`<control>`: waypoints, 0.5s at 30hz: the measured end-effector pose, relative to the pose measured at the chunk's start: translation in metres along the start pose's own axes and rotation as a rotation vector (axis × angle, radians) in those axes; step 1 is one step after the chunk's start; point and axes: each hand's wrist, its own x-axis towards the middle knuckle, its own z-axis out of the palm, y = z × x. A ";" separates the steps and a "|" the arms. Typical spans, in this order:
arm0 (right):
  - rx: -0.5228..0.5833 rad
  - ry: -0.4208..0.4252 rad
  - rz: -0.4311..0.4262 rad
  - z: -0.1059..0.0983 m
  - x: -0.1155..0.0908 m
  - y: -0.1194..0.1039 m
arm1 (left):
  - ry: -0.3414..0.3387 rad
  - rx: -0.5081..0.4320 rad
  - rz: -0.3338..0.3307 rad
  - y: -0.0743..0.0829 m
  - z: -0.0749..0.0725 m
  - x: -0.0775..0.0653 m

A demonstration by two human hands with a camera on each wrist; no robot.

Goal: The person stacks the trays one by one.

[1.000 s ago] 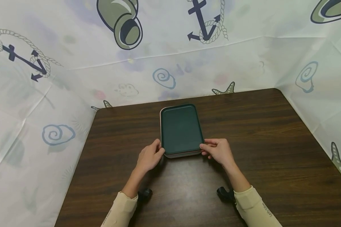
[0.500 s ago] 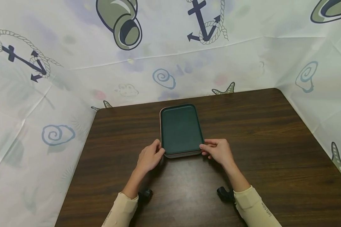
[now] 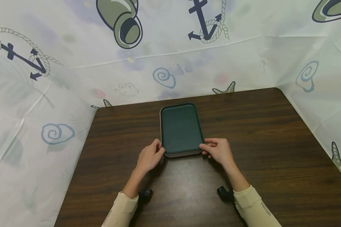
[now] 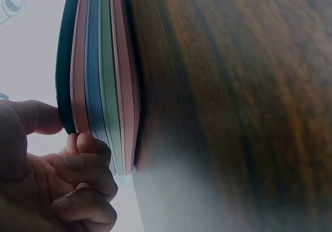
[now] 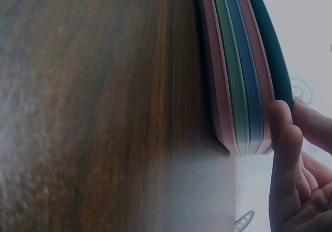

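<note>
A stack of shallow rectangular trays with rounded corners stands on the table. On top is a dark green tray (image 3: 182, 128); beneath it the wrist views show a pink tray (image 4: 79, 60), a blue tray (image 4: 93, 60), a light green tray (image 4: 106, 60) and another pink tray (image 4: 124, 81) lowest. My left hand (image 3: 150, 156) pinches the dark green tray at its near left corner, thumb on the rim and fingers curled below it. At the near right corner my right hand (image 3: 218, 151) pinches the same tray between thumb and fingers.
The dark wood table (image 3: 272, 151) reaches out on both sides of the stack. Behind and beside it hangs a white patterned cloth (image 3: 187, 60). A black wrist mount (image 3: 225, 194) sits at each cuff.
</note>
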 end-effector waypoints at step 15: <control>-0.001 -0.027 -0.019 -0.003 -0.003 0.003 | 0.023 -0.056 0.047 -0.005 0.000 -0.011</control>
